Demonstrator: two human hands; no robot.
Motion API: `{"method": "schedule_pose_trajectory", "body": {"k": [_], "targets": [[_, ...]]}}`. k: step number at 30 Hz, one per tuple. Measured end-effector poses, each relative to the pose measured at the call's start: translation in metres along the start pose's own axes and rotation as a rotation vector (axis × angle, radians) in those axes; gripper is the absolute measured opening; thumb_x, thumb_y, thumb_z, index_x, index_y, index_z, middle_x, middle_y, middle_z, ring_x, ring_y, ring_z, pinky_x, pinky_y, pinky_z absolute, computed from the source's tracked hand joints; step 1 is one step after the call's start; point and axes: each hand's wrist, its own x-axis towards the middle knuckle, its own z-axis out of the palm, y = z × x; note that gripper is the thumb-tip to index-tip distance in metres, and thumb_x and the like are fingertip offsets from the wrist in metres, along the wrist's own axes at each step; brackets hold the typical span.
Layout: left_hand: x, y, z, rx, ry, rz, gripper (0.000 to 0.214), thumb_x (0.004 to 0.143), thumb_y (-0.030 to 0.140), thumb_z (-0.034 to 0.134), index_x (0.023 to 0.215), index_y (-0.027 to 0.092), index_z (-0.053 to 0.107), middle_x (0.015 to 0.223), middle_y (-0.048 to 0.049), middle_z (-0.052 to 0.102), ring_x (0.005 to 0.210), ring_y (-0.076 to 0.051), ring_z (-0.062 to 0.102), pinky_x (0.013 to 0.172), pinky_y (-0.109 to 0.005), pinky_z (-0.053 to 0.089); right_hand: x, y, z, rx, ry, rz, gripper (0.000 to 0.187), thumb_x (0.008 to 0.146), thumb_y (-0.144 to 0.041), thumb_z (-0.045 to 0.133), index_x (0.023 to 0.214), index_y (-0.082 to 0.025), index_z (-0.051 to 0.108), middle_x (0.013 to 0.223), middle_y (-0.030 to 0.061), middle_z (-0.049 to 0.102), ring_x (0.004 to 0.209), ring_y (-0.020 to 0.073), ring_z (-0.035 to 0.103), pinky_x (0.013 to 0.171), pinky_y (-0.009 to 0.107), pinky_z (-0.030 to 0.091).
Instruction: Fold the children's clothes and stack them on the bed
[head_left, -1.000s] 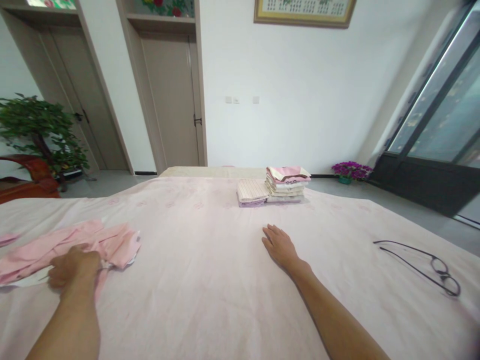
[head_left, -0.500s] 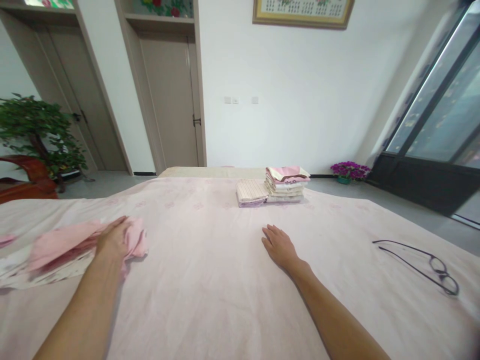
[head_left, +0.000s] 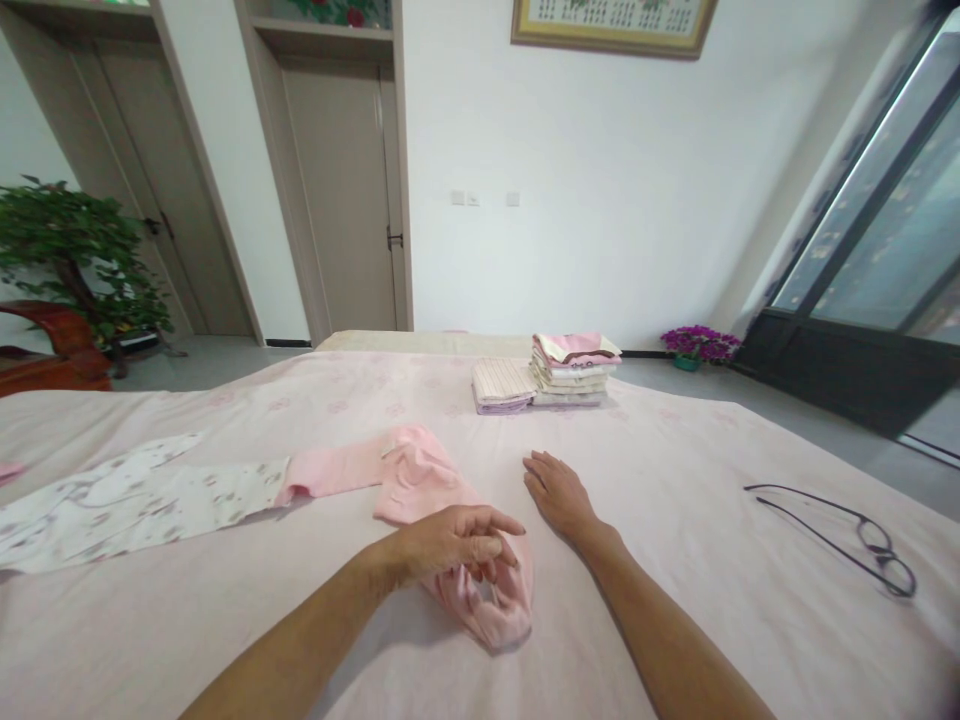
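A pink baby garment (head_left: 424,475) lies crumpled across the middle of the bed, one end stretching left to a white printed garment (head_left: 150,505). Just over the garment's near end is my left hand (head_left: 465,540), its fingers bent but apart and nothing visibly gripped. Part of the pink cloth is hidden behind that hand. My right hand (head_left: 555,485) rests palm down on the pale pink bedsheet (head_left: 645,480), fingers stretched out, holding nothing. Beyond it stands a stack of folded clothes (head_left: 574,370), with a striped folded cloth (head_left: 504,385) beside it.
Black-framed eyeglasses (head_left: 874,535) lie with temples unfolded on the right side of the bed. A bit of pink cloth (head_left: 9,470) shows at the far left edge. Beyond the bed are purple flowers (head_left: 701,342), a leafy plant (head_left: 71,250) and a wooden chair (head_left: 52,345).
My left hand has moved from the left side to the centre, and the pink garment has come right with it, uncovering the white printed one. My right hand has stayed put.
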Motion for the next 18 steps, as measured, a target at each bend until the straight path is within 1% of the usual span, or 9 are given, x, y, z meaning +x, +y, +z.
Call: {"method": "schedule_pose_trajectory", "body": {"k": [1, 2, 6, 8, 9, 11, 13, 15, 18], "targets": [[0.001, -0.001, -0.005, 0.051, 0.048, 0.005, 0.043, 0.08, 0.036, 0.07, 0.117, 0.014, 0.067, 0.097, -0.009, 0.07, 0.073, -0.012, 0.063, 0.064, -0.021, 0.044, 0.0, 0.0, 0.0, 0.005, 0.002, -0.007, 0.045, 0.099, -0.035, 0.036, 0.133, -0.017, 0.059, 0.145, 0.0103, 0.051, 0.138, 0.0239, 0.04, 0.115, 0.042, 0.027], [0.002, -0.002, -0.013, 0.098, 0.15, 0.028, 0.043, 0.082, 0.038, 0.067, 0.118, 0.014, 0.066, 0.098, -0.0093, 0.07, 0.074, -0.013, 0.064, 0.065, -0.022, 0.045, 0.0, 0.0, -0.001, 0.007, 0.005, -0.014, 0.045, 0.099, -0.035, 0.037, 0.133, -0.017, 0.059, 0.144, 0.011, 0.052, 0.138, 0.0241, 0.041, 0.115, 0.042, 0.028], [-0.001, -0.008, -0.071, 0.437, 0.759, 0.118, 0.042, 0.081, 0.039, 0.063, 0.116, 0.015, 0.065, 0.105, -0.0104, 0.071, 0.091, -0.021, 0.065, 0.075, -0.028, 0.048, -0.001, 0.0, 0.0, 0.007, 0.028, -0.026, 0.044, 0.097, -0.033, 0.04, 0.132, -0.016, 0.06, 0.144, 0.0121, 0.052, 0.135, 0.0249, 0.044, 0.114, 0.042, 0.029], [-0.007, -0.015, -0.098, 0.674, 0.985, 0.053, 0.04, 0.083, 0.039, 0.06, 0.115, 0.017, 0.065, 0.114, -0.012, 0.069, 0.104, -0.025, 0.063, 0.081, -0.03, 0.047, -0.001, 0.0, 0.001, 0.008, 0.039, -0.027, 0.043, 0.097, -0.032, 0.041, 0.132, -0.017, 0.06, 0.143, 0.0118, 0.052, 0.135, 0.0249, 0.044, 0.114, 0.042, 0.03], [-0.01, -0.02, -0.109, 0.776, 1.046, -0.009, 0.04, 0.083, 0.039, 0.059, 0.116, 0.017, 0.064, 0.117, -0.0128, 0.068, 0.109, -0.026, 0.062, 0.083, -0.031, 0.047, -0.001, 0.001, 0.002, 0.01, 0.042, -0.026, 0.042, 0.097, -0.032, 0.041, 0.131, -0.017, 0.06, 0.143, 0.0117, 0.053, 0.135, 0.0248, 0.044, 0.114, 0.043, 0.029], [-0.016, -0.03, -0.123, 0.919, 1.079, -0.132, 0.039, 0.085, 0.039, 0.057, 0.118, 0.018, 0.062, 0.119, -0.0139, 0.066, 0.112, -0.028, 0.061, 0.085, -0.031, 0.046, 0.0, 0.002, 0.003, 0.021, 0.049, -0.028, 0.042, 0.096, -0.031, 0.042, 0.131, -0.018, 0.061, 0.143, 0.0119, 0.053, 0.136, 0.0246, 0.043, 0.114, 0.043, 0.029], [-0.017, -0.04, -0.13, 0.99, 1.052, -0.205, 0.039, 0.087, 0.037, 0.055, 0.121, 0.018, 0.06, 0.12, -0.0143, 0.066, 0.111, -0.027, 0.062, 0.086, -0.032, 0.045, 0.0, 0.003, 0.004, 0.041, 0.064, -0.037, 0.04, 0.095, -0.029, 0.043, 0.129, -0.017, 0.062, 0.141, 0.0127, 0.055, 0.134, 0.0246, 0.045, 0.114, 0.043, 0.03], [-0.014, -0.047, -0.131, 1.002, 1.038, -0.204, 0.041, 0.086, 0.032, 0.055, 0.125, 0.018, 0.057, 0.122, -0.0147, 0.064, 0.109, -0.027, 0.062, 0.088, -0.033, 0.045, 0.0, 0.002, 0.003, 0.089, 0.105, -0.066, 0.038, 0.093, -0.026, 0.046, 0.126, -0.017, 0.064, 0.138, 0.0132, 0.057, 0.131, 0.0247, 0.048, 0.112, 0.043, 0.033], [-0.004, -0.051, -0.125, 0.811, 1.079, -0.106, 0.047, 0.081, 0.022, 0.059, 0.127, 0.016, 0.055, 0.12, -0.0141, 0.066, 0.106, -0.025, 0.064, 0.09, -0.033, 0.045, -0.004, -0.008, -0.002, 0.253, 0.202, -0.155, 0.034, 0.092, -0.025, 0.048, 0.119, -0.02, 0.066, 0.126, 0.0109, 0.065, 0.119, 0.0228, 0.057, 0.106, 0.041, 0.041]]}}
